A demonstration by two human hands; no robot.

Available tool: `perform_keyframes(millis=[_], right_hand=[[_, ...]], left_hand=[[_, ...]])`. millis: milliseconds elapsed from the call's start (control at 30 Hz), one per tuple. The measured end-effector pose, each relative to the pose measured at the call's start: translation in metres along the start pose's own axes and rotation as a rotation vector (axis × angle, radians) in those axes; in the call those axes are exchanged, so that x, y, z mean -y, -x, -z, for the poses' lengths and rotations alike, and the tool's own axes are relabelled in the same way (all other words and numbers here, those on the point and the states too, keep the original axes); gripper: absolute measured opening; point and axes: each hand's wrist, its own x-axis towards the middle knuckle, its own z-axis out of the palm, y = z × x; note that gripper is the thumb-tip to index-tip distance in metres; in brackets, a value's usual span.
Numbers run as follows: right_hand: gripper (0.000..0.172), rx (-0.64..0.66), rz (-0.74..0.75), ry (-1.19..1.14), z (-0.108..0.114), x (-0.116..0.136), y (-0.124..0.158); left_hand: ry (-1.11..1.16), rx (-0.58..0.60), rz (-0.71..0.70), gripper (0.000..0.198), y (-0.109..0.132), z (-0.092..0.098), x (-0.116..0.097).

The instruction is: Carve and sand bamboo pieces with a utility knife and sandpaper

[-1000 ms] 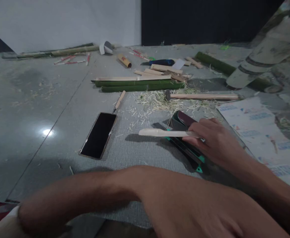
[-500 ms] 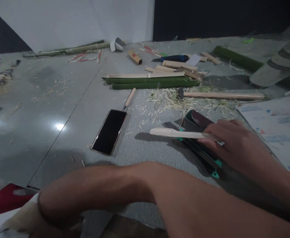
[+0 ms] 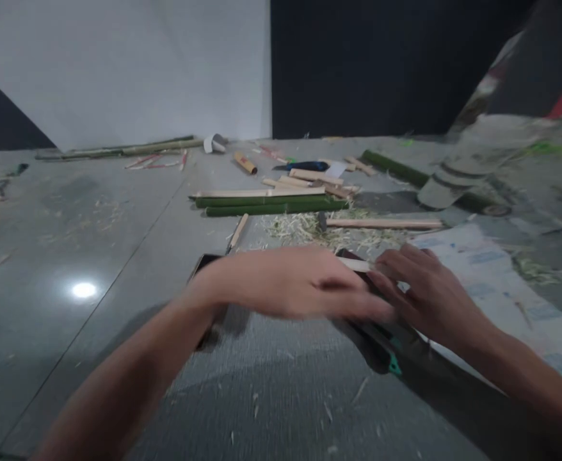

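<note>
My right hand [image 3: 425,288] has its fingers closed on a pale, slim wooden strip [image 3: 356,264]. Only a short length of the strip shows between my hands. My left hand [image 3: 295,282] is stretched across in front of the strip, thumb apart from the fingers and blurred by motion. It hides the strip's far end, so contact with it is unclear. Beneath both hands lies a long dark object with teal end pieces [image 3: 395,365], mostly covered. Behind my left wrist, a phone [image 3: 207,261] is partly hidden on the grey mat.
Green bamboo pieces [image 3: 281,208], a hammer [image 3: 381,223] and a wooden-handled tool [image 3: 239,230] lie beyond my hands among pale shavings [image 3: 295,225]. Printed paper sheeting [image 3: 492,282] spreads at the right. Farther back are a blue-handled tool [image 3: 310,166] and a tan cylinder [image 3: 245,162].
My left arm has swung from the lower left up to the right hand, over the strip. The view has tilted up, and the right hand still grips the strip.
</note>
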Motion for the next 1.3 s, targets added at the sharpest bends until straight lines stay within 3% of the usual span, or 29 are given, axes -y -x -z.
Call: perform_keyframes(millis=[67,100,133,300,400,500,667,833,1067,1300], right_hand=[[0.033,0.046,-0.051,0.074,0.004,-0.01,-0.012],[0.031,0.089,-0.084,0.105,0.006,-0.016,-0.02],[0.028,0.133,-0.116,0.125,0.007,-0.021,-0.03],[0.027,0.172,-0.12,0.138,-0.006,-0.034,-0.095],[0.024,0.186,-0.088,0.11,-0.026,-0.035,-0.13],[0.025,0.177,-0.11,0.131,-0.045,-0.043,-0.147],[0.034,0.143,-0.194,0.197,-0.062,-0.075,-0.147],[0.035,0.154,-0.191,0.185,-0.07,-0.102,-0.144],[0.028,0.071,-0.137,0.13,-0.059,-0.108,-0.15],[0.008,-0.029,-0.073,0.064,-0.035,-0.102,-0.15]], left_hand=[[-0.382,-0.183,0.224,0.036,0.002,0.025,0.025],[-0.615,-0.339,0.412,0.03,0.005,0.036,0.04],[-0.788,-0.408,0.55,0.024,0.009,0.045,0.057],[-0.877,-0.41,0.612,0.024,0.028,0.064,0.129],[-0.876,-0.384,0.633,0.03,0.033,0.06,0.154],[-0.886,-0.39,0.677,0.036,0.035,0.054,0.17],[-0.912,-0.422,0.735,0.044,0.039,0.05,0.181],[-0.933,-0.416,0.778,0.036,0.042,0.052,0.183],[-0.927,-0.423,0.792,0.019,0.045,0.063,0.173],[-0.94,-0.509,0.757,0.015,0.045,0.072,0.151]])
